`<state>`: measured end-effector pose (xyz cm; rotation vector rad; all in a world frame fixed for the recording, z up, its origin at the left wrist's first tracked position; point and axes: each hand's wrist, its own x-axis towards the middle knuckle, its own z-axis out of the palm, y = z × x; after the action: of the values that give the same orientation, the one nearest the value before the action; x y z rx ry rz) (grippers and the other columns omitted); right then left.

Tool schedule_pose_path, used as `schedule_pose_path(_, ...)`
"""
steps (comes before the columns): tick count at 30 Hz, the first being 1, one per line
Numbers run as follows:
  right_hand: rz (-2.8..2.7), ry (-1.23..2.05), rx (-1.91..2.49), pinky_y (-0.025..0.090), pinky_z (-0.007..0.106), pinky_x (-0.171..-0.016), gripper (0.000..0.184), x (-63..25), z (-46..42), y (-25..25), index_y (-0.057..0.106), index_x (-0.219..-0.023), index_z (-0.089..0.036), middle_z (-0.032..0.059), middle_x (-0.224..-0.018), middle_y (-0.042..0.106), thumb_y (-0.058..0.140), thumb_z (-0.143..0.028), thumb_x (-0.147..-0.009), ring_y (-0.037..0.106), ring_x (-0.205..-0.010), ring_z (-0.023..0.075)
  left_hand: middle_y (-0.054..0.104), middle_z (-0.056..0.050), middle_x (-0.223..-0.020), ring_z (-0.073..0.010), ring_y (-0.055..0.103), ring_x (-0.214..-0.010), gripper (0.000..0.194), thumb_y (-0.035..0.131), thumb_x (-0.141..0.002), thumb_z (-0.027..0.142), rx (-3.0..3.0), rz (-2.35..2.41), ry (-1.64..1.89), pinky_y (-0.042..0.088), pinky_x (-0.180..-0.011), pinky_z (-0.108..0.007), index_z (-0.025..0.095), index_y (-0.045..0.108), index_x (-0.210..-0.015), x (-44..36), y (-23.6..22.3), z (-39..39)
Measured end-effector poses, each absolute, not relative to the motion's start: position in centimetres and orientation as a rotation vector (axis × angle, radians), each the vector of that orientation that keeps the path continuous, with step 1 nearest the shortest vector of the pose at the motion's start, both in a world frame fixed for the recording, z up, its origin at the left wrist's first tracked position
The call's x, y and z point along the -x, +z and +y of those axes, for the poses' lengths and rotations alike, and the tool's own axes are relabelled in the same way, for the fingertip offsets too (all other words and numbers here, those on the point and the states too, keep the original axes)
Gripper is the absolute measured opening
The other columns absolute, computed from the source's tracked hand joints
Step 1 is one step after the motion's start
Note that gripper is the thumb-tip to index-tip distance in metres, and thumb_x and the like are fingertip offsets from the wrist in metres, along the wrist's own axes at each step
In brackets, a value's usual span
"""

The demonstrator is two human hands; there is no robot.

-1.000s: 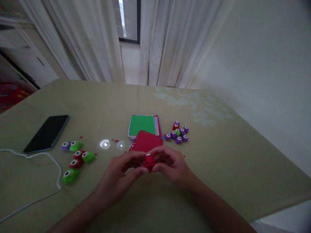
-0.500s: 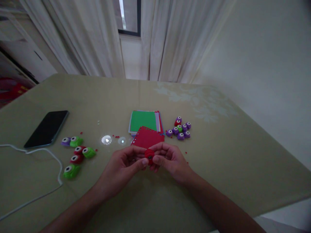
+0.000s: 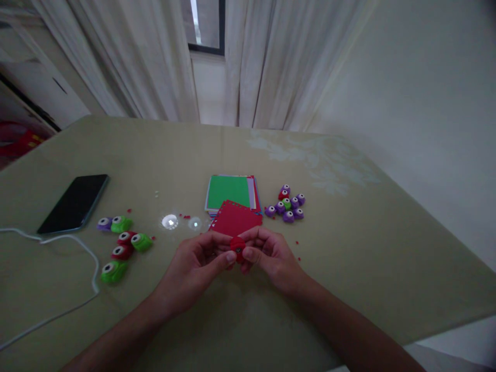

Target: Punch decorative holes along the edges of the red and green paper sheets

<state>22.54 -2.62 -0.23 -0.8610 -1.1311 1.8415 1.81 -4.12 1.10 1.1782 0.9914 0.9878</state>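
Between the fingertips of both hands is a small red craft punch [image 3: 237,247], tipped so that a round red face with a dark centre points toward me. My left hand [image 3: 199,266] pinches its left side with thumb and fingers. My right hand [image 3: 271,258] pinches the right side the same way. Just beyond the fingers lies a red paper sheet [image 3: 236,218] with small holes along its edges. It overlaps a stack of coloured paper squares [image 3: 228,192], green on top.
Larger eye-topped punches [image 3: 121,252] in green, red and purple stand at left, beside a phone [image 3: 73,204] and a white cable [image 3: 95,274]. Smaller ones [image 3: 288,217] cluster right of the paper. Red paper bits [image 3: 186,217] and bright round reflections [image 3: 169,222] dot the tablecloth.
The red punch has turned between my fingers, from upright with its pale top showing to its round dark-centred face toward me. Both hands keep their hold; the view has shifted slightly.
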Motion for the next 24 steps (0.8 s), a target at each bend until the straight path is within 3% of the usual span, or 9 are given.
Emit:
schedule_pose_path(15, -1.089, 1.833, 0.83, 0.061, 0.026, -0.063, 0.039, -22.59, -2.8, 0.42, 0.073, -0.112, -0.018, -0.0001, -0.081, 0.073, 0.09, -0.042, -0.086, 0.071, -0.066, 0.0129, 0.086, -0.007, -0.099, -0.0213, 0.081, -0.085, 0.028, 0.085, -0.087, 0.034, -1.123, 0.956, 0.957, 0.067, -0.077, -0.032, 0.021, 0.08, -0.111, -1.62, 1.78, -4.02)
schedule_pose_path(24, -1.096, 1.792, 0.84, 0.06, 0.025, -0.062, 0.037, -22.37, -3.11, 0.27, 0.073, -0.107, -0.018, 0.0009, -0.081, 0.074, 0.09, -0.043, -0.086, 0.071, -0.064, 0.0122, 0.085, -0.006, -0.093, -0.0183, 0.079, -0.081, 0.024, 0.086, -0.086, 0.034, -1.075, 0.994, 0.969, 0.064, -0.074, -0.027, 0.019, 0.081, -0.104, -1.99, 1.92, -4.32)
